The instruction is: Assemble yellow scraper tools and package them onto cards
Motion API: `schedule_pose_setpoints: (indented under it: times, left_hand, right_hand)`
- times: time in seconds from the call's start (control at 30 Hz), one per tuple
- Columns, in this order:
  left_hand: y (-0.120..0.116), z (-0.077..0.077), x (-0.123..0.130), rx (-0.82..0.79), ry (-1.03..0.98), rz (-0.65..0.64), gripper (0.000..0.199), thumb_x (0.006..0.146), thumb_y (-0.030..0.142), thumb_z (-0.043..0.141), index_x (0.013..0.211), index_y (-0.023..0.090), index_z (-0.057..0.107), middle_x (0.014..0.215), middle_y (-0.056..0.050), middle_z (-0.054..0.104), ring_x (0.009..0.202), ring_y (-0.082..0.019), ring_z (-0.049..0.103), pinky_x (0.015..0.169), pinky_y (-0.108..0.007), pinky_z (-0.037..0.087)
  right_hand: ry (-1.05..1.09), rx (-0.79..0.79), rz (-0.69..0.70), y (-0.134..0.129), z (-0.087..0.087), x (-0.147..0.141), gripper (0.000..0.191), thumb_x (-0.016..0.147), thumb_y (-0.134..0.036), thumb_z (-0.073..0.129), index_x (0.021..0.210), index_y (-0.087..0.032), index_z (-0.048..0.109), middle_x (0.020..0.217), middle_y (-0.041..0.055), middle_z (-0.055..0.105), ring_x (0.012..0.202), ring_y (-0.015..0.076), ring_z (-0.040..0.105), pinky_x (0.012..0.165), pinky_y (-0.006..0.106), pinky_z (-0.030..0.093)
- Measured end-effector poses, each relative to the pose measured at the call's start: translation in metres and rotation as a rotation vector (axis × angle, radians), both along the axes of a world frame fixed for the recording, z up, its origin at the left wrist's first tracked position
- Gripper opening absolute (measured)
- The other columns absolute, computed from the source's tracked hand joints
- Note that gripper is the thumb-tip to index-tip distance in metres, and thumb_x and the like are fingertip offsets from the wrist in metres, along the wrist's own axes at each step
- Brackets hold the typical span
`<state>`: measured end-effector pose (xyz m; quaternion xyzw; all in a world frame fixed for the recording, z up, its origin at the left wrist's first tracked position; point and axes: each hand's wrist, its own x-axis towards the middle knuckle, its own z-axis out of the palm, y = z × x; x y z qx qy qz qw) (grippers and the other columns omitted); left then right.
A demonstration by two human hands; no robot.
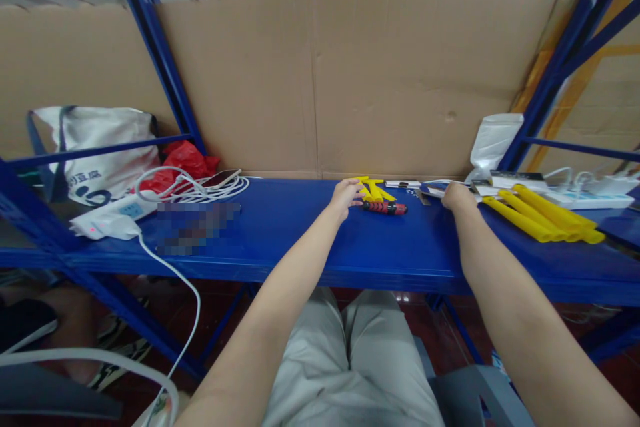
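Note:
My left hand [346, 196] is at the middle of the blue table, its fingers apart beside short yellow pieces [376, 191] and a red and black tool [385, 207]. The tool lies flat just right of the fingertips. Farther right, my right hand [457, 196] is at small flat items near the back of the table; its fingers are hidden behind the hand, and what they may hold does not show. Small white bits [413, 193] lie between the hands. Several long yellow tubes [545, 215] rest right of my right hand.
At left are a white cloth bag [107, 153], a red plastic bag [185, 161], a coiled white cable [220, 191] and a power strip [127, 209]. A white pouch [493, 140] and another power strip [590, 199] are at right. Cardboard [320, 80] stands behind.

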<state>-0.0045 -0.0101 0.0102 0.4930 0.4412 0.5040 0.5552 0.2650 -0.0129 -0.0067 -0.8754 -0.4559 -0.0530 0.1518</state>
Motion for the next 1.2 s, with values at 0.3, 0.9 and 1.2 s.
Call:
schedule_pose_setpoints:
  times: [0.3, 0.9, 1.2]
  left_hand:
    - [-0.001, 0.001, 0.001, 0.017, 0.044, 0.007, 0.023, 0.076, 0.006, 0.052, 0.097, 0.014, 0.061, 0.102, -0.012, 0.067, 0.073, -0.015, 0.066, 0.056, -0.022, 0.048]
    - [0.015, -0.025, 0.003, 0.679, 0.698, 0.056, 0.023, 0.071, 0.000, 0.053, 0.075, 0.019, 0.066, 0.101, -0.007, 0.068, 0.105, -0.022, 0.057, 0.101, -0.036, 0.038]
    - [0.018, -0.030, 0.002, 0.673, 0.765, 0.010, 0.021, 0.074, 0.008, 0.056, 0.082, 0.022, 0.069, 0.109, -0.006, 0.065, 0.115, -0.024, 0.050, 0.105, -0.038, 0.033]
  right_hand:
    - [0.073, -0.083, -0.078, 0.005, 0.002, -0.004, 0.050, 0.076, -0.009, 0.050, 0.126, -0.011, 0.054, 0.122, 0.0249, 0.056, 0.119, 0.0325, 0.051, 0.091, 0.050, 0.044]
    - [-0.054, -0.025, 0.011, -0.007, 0.009, -0.027, 0.044, 0.083, -0.025, 0.049, 0.124, -0.011, 0.055, 0.133, 0.0220, 0.048, 0.127, 0.0336, 0.040, 0.099, 0.056, 0.032]
    - [-0.139, -0.041, 0.095, -0.004, 0.009, -0.037, 0.047, 0.084, -0.042, 0.051, 0.115, -0.009, 0.061, 0.121, 0.0228, 0.057, 0.121, 0.0346, 0.047, 0.096, 0.054, 0.034]
